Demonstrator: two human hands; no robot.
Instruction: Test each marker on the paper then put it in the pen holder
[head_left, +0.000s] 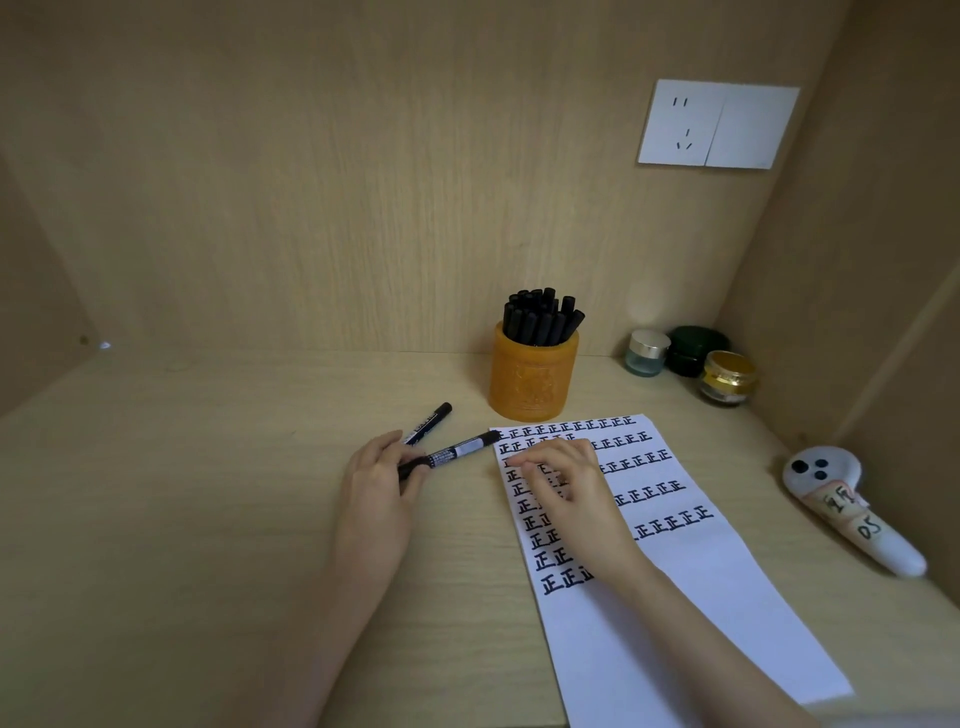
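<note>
My left hand (382, 480) grips the rear end of a capped black marker (462, 448) that points right toward the paper. A second black marker (431, 422) lies on the desk just behind it, partly hidden by my fingers. My right hand (563, 480) rests palm down on the white paper (675, 582), fingers spread, holding nothing. The paper carries rows of black written characters. An orange pen holder (532, 379) stands behind the paper, packed with several black markers (540, 317).
Three small jars (691, 358) sit in the back right corner. A white handheld device with labels (852, 509) lies at the right edge. A wall socket (719, 124) is on the back panel. Wooden walls enclose the desk on three sides.
</note>
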